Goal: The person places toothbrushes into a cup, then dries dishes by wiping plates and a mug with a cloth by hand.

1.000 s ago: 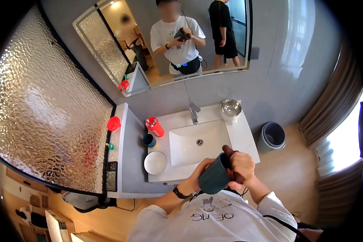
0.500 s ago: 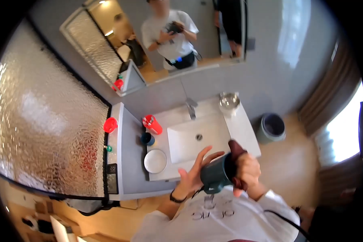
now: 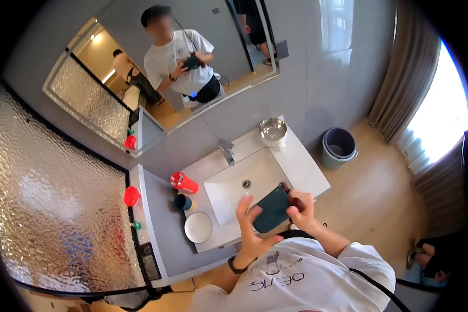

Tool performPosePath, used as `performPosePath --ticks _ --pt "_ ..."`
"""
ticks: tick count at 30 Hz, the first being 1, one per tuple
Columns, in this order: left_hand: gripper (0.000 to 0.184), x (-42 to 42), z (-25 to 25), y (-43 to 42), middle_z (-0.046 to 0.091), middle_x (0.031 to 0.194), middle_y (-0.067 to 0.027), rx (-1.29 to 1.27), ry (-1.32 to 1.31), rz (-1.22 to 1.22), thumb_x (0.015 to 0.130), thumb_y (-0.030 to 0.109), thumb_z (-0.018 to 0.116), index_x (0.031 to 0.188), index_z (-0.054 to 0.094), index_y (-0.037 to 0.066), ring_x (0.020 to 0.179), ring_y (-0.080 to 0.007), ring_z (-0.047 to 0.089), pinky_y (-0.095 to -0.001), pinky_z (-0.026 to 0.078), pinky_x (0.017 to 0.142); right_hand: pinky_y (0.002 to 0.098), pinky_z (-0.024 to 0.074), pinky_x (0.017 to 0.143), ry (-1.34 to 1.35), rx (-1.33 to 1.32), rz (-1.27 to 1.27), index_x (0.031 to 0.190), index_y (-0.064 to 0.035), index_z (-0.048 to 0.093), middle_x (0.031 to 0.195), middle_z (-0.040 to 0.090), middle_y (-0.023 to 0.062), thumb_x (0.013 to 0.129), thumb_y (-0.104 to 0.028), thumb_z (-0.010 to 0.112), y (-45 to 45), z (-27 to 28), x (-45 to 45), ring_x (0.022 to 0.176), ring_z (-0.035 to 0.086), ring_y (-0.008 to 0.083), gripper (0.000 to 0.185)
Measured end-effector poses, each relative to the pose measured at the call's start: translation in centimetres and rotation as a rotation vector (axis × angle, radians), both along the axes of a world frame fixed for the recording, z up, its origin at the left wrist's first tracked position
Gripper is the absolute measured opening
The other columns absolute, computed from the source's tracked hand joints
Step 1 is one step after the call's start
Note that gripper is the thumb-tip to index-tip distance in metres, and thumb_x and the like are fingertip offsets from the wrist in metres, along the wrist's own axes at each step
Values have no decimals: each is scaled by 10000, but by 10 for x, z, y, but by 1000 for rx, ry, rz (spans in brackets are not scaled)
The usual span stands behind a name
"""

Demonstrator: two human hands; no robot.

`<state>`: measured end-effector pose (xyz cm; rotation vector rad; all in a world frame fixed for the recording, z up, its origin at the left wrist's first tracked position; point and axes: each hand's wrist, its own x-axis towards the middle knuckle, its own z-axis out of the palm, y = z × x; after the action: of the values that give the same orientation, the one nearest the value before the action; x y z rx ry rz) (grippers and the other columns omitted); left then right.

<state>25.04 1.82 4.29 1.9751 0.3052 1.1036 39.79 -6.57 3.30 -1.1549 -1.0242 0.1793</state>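
Note:
A dark teal mug (image 3: 272, 209) lies tilted on its side in front of my body, over the near edge of the sink. My right hand (image 3: 302, 208) is closed at its rim end, thumb on the near side. A bit of dark red cloth (image 3: 284, 187) shows by those fingers; the rest is hidden. My left hand (image 3: 252, 236) is at the mug's base end, thumb and fingers spread wide, with fingertips beside or touching the mug. The mug's handle is not visible from this side.
Below is a white sink (image 3: 229, 190) with a faucet (image 3: 226, 152). A white plate (image 3: 198, 228), dark blue cup (image 3: 182, 202) and red container (image 3: 185, 183) stand on the left, a metal bowl (image 3: 273, 131) at back right. A bin (image 3: 339, 148) stands on the floor; another person's legs (image 3: 429, 255) show at right.
The mug has turned, so its handle and open mouth no longer show. Most of the dark red cloth has gone out of sight. My left hand's fingers have spread wider; the view has shifted.

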Motion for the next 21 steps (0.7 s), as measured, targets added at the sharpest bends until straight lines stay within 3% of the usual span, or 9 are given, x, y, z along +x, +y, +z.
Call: performPosePath --ticks 1,2,7,10,13,15,17,19,21 --pt "975 6 13 -6 451 1371 -145 -454 -257 -103 719 589 730 1426 330 50 1257 -369 459 -484 452 979 326 341 495 -109 221 -14 618 15 481 567 432 89 868 -460 648 4 5 10 499 412 233 562" --pt "1128 4 30 -5 430 1392 -151 -784 -140 -222 706 757 598 1473 193 35 1300 -350 424 -459 441 1018 349 367 511 -226 319 42 594 -8 471 582 447 106 838 -547 637 5 7 16 517 459 257 615" --pt "932 -32 -6 40 457 1361 -144 -1381 183 -878 776 563 710 1421 311 22 1192 -290 529 -471 411 1030 372 382 521 -555 333 162 608 -7 499 592 476 115 836 -518 640 21 22 16 525 476 288 577" --pt "812 -22 -5 18 439 1337 -202 -89 117 -28 678 199 851 1344 416 39 1193 -331 487 -469 438 959 361 384 523 -200 -23 -65 697 22 552 622 526 135 809 -298 698 28 17 -5 541 487 314 369" --pt "802 -21 -11 12 374 1351 -216 340 218 332 639 170 871 1315 448 75 1219 -372 452 -464 435 966 309 271 450 125 -318 8 652 35 516 518 391 65 825 -196 694 40 10 -17 481 335 121 339" --pt "819 -22 -11 8 306 1380 -215 312 223 335 657 203 872 1329 416 104 1244 -397 421 -474 433 973 294 223 442 126 -254 53 618 26 484 505 329 24 858 -212 671 45 6 -18 510 277 89 386" --pt "899 -22 -14 10 284 1388 -217 116 -119 294 641 229 891 1358 359 121 1253 -409 416 -498 422 994 292 207 439 235 -270 67 605 14 458 508 330 5 873 -224 657 46 4 -21 505 274 82 410" --pt "953 -39 -10 14 264 1427 -213 -104 -89 250 697 365 848 1426 272 149 1263 -421 406 -519 465 953 289 245 457 389 -318 94 592 10 434 533 340 10 873 -273 666 52 7 -23 527 304 97 461" --pt "1036 -59 -14 25 317 1431 -180 -1200 -130 -311 720 555 762 1466 191 117 1149 -356 511 -471 553 795 294 305 491 91 9 82 587 7 432 559 378 37 864 -348 672 59 7 -26 541 355 137 511"
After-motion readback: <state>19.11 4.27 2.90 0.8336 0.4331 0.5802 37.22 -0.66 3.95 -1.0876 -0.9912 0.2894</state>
